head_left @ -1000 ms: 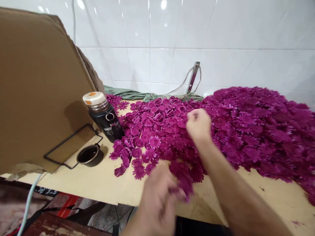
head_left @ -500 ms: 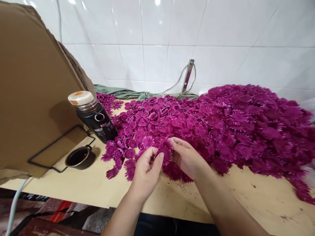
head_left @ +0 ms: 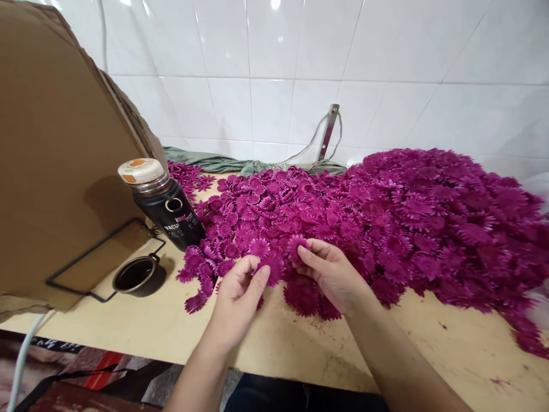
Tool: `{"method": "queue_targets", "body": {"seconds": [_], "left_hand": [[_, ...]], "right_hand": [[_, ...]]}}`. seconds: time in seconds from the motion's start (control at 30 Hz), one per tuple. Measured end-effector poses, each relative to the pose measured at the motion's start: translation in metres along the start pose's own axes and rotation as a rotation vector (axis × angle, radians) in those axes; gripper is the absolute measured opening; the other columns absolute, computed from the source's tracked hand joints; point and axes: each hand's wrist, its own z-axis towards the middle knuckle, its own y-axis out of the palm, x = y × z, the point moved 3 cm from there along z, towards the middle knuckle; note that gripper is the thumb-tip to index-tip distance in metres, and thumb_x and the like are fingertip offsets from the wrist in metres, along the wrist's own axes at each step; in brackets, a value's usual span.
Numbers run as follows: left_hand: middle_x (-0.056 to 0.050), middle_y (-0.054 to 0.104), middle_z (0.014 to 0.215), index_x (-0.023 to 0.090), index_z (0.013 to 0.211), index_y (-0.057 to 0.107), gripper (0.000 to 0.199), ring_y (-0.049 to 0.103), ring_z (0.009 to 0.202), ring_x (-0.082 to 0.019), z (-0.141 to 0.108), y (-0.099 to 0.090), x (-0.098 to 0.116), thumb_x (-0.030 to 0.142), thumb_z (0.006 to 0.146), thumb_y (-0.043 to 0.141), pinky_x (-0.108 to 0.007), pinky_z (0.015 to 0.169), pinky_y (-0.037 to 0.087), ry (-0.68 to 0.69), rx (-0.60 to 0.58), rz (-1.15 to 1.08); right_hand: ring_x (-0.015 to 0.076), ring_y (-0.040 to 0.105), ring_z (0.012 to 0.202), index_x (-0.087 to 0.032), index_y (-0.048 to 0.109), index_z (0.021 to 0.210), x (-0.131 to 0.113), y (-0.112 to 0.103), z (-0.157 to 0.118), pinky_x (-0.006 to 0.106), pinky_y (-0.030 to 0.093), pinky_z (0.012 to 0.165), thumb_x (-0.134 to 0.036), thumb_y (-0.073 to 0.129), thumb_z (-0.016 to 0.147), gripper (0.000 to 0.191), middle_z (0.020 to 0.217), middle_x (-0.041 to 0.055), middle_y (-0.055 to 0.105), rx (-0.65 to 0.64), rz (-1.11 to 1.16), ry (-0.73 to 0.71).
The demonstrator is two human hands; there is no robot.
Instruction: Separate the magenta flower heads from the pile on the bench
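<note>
A large heap of magenta artificial flowers [head_left: 412, 217] spreads over the wooden table. My left hand [head_left: 242, 292] pinches a magenta flower [head_left: 273, 268] between thumb and fingers at the heap's front edge. To its right, my right hand [head_left: 328, 272] holds a smaller-looking magenta flower [head_left: 297, 249] by its side. A gap separates the two held flowers. More flowers lie on the table just below my right hand.
A black vacuum bottle [head_left: 171, 212] with a white lid stands left of the heap. Beside it are a dark cup [head_left: 140, 276] in a wire holder and a big cardboard sheet [head_left: 64, 160]. Green cloth [head_left: 206, 160] and a metal bracket [head_left: 329, 131] are by the tiled wall.
My hands have moved apart, the left one leftward and the right one slightly to the right. A flower now shows in each hand, where one overlapping cluster was between them.
</note>
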Motion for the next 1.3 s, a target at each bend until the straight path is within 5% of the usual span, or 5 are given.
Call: {"method": "queue_targets", "body": {"seconds": [0.47, 0.77, 0.93, 1.1, 1.3], "left_hand": [[-0.007, 0.067, 0.1, 0.019, 0.067, 0.064, 0.009, 0.06, 0.095, -0.019, 0.009, 0.005, 0.022, 0.021, 0.075, 0.06, -0.029, 0.086, 0.045, 0.241, -0.043, 0.108], [-0.002, 0.064, 0.069, 0.016, 0.06, 0.061, 0.011, 0.057, 0.068, -0.015, 0.02, -0.001, 0.013, 0.023, 0.067, 0.066, -0.026, 0.07, 0.047, 0.198, 0.123, 0.038], [0.001, 0.058, 0.062, 0.016, 0.057, 0.057, 0.017, 0.052, 0.061, -0.011, 0.019, -0.004, 0.008, 0.026, 0.065, 0.067, -0.022, 0.062, 0.045, 0.155, 0.137, -0.017], [0.005, 0.049, 0.052, 0.017, 0.06, 0.055, 0.023, 0.043, 0.048, -0.009, 0.022, -0.019, -0.001, 0.035, 0.065, 0.068, -0.02, 0.05, 0.038, 0.115, 0.266, -0.045], [-0.009, 0.063, 0.1, 0.018, 0.064, 0.063, 0.014, 0.057, 0.095, -0.022, 0.027, -0.01, -0.002, 0.031, 0.069, 0.062, -0.036, 0.089, 0.041, 0.203, 0.182, 0.267]], "right_hand": [[0.0078, 0.022, 0.048, -0.021, 0.035, 0.05, 0.001, 0.01, -0.001, 0.025, 0.018, 0.046, -0.059, 0.063, 0.065, 0.049, 0.05, -0.0074, 0.026, -0.001, -0.409, -0.217], [0.0073, 0.021, 0.045, -0.022, 0.031, 0.051, 0.01, 0.005, 0.002, 0.024, 0.018, 0.044, -0.069, 0.056, 0.065, 0.055, 0.047, -0.0082, 0.026, -0.065, -0.313, -0.098], [0.0075, 0.023, 0.046, -0.022, 0.027, 0.05, -0.013, -0.008, -0.001, 0.024, 0.02, 0.044, -0.059, 0.056, 0.073, 0.052, 0.049, -0.0075, 0.024, 0.114, -0.562, -0.33], [0.0088, 0.025, 0.044, -0.023, 0.027, 0.051, -0.054, -0.056, -0.003, 0.025, 0.023, 0.044, -0.044, 0.051, 0.081, 0.044, 0.048, -0.007, 0.026, 0.616, -0.782, -0.595], [0.025, 0.054, 0.083, -0.018, 0.058, 0.089, -0.06, -0.051, 0.001, 0.039, 0.044, 0.071, -0.034, 0.064, 0.071, 0.025, 0.089, 0.0096, 0.056, 0.574, -1.26, -0.697]]}}
